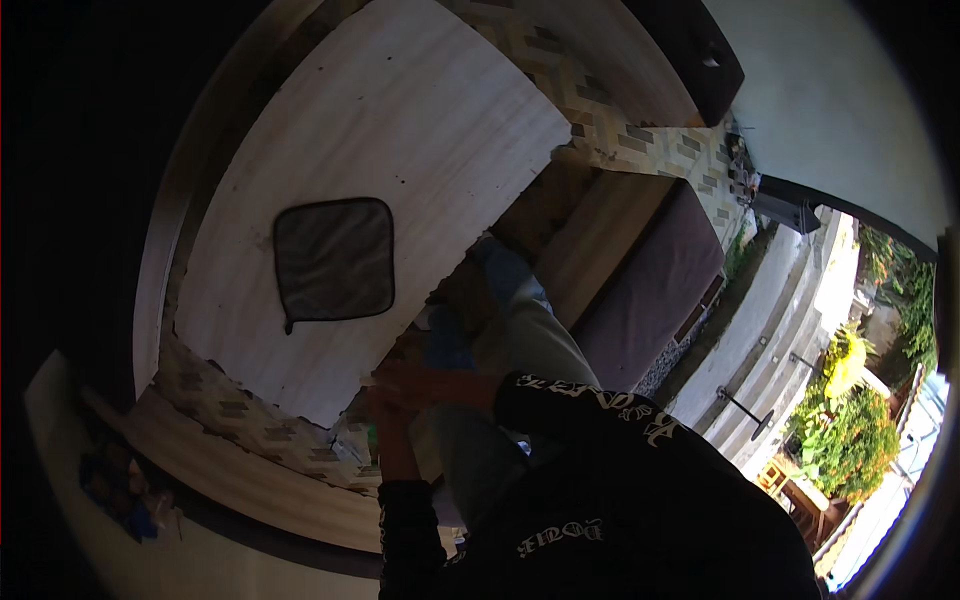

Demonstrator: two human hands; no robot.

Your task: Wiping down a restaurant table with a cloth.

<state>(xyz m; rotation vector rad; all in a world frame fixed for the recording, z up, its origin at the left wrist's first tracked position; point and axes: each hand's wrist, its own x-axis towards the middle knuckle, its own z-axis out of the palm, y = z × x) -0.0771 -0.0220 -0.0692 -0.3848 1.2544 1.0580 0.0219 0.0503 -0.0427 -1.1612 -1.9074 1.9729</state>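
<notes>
My left hand (385,407) and my right hand (401,384) meet near the corner of a pale wood-grain tabletop (450,105), above my lap. They touch or overlap, and the dim light hides their fingers and anything between them. A square dark grey cloth (335,259) with black edging lies flat on the tabletop, up and to the left of my hands. A small loop sticks out at its lower left corner. Both my forearms come out of black sleeves with pale lettering.
A wooden bench with a purple-grey cushion (645,277) stands right of my legs. Other wooden furniture (255,472) runs along the lower left, with dark and blue items (124,487) behind it. The floor has patterned tiles (637,142). Outdoor steps (780,330) and plants (855,427) lie at the right.
</notes>
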